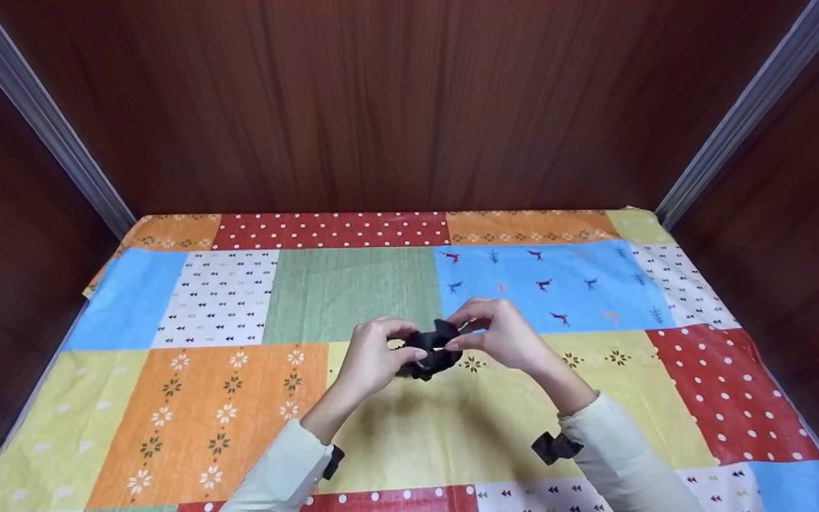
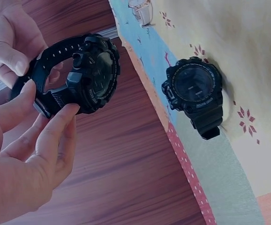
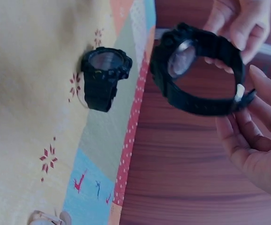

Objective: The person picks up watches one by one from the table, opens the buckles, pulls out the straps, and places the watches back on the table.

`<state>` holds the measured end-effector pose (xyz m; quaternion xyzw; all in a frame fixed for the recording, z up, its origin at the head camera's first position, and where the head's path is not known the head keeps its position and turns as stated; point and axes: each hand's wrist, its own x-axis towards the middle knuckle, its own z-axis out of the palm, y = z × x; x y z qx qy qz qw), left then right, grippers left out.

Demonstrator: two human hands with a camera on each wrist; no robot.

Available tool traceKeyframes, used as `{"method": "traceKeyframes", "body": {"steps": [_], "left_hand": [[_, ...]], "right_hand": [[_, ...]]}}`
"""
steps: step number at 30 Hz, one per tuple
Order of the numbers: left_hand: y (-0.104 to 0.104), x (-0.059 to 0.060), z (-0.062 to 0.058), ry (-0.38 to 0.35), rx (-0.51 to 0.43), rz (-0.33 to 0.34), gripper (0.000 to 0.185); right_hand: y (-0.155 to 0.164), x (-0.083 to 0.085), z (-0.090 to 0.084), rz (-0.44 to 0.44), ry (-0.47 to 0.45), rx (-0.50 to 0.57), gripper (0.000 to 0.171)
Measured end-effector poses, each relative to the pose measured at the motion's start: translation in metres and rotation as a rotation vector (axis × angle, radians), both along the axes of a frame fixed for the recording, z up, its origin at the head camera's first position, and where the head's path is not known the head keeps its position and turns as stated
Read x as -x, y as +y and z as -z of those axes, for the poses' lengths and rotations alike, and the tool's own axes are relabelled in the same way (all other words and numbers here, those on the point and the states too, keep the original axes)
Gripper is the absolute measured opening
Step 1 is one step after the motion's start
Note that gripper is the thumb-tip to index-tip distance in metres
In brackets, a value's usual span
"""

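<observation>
Both hands [image 1: 438, 345] pinch a black watch [image 2: 74, 75] above another watch [image 2: 196, 91].

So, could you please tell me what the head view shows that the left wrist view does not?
Only the head view shows the whole patchwork cloth, the wood wall and both sleeves.

Only the left wrist view shows two separate black watches: one held, one lying on the cloth.

Both show the left hand and right hand holding a watch.
</observation>
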<state>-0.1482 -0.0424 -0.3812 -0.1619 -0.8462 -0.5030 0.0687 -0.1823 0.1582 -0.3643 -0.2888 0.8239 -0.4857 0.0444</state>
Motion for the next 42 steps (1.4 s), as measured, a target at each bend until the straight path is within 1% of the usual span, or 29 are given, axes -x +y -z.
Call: {"method": "traceKeyframes", "body": {"steps": [5,9,13,19,27,32,39,42], "left_hand": [[0.000,0.000,0.000,-0.015,0.003,-0.010,0.021],[0.000,0.001,0.001,-0.023,0.005,-0.019,0.020],[0.000,0.001,0.001,-0.021,0.010,-0.018,0.021],[0.000,0.001,0.000,-0.041,0.004,-0.020,0.022],[-0.002,0.002,0.004,-0.022,-0.019,-0.016,0.021],[-0.003,0.003,0.006,-0.034,-0.034,-0.020,0.021],[-0.004,0.005,0.011,-0.005,-0.053,-0.020,0.022],[-0.005,0.005,0.011,-0.007,-0.060,-0.020,0.022]], "right_hand": [[0.003,0.000,-0.001,-0.006,-0.073,0.048,0.021],[0.005,0.000,-0.001,0.002,-0.103,0.048,0.021],[0.007,0.001,-0.003,0.007,-0.129,0.023,0.021],[0.012,0.002,-0.004,-0.005,-0.140,-0.001,0.021],[0.017,0.007,-0.001,0.003,-0.142,-0.030,0.021],[0.019,0.008,0.002,-0.004,-0.175,0.005,0.023],[0.023,0.010,0.007,-0.028,-0.206,0.096,0.024],[0.024,0.011,0.009,-0.034,-0.212,0.114,0.024]]}}
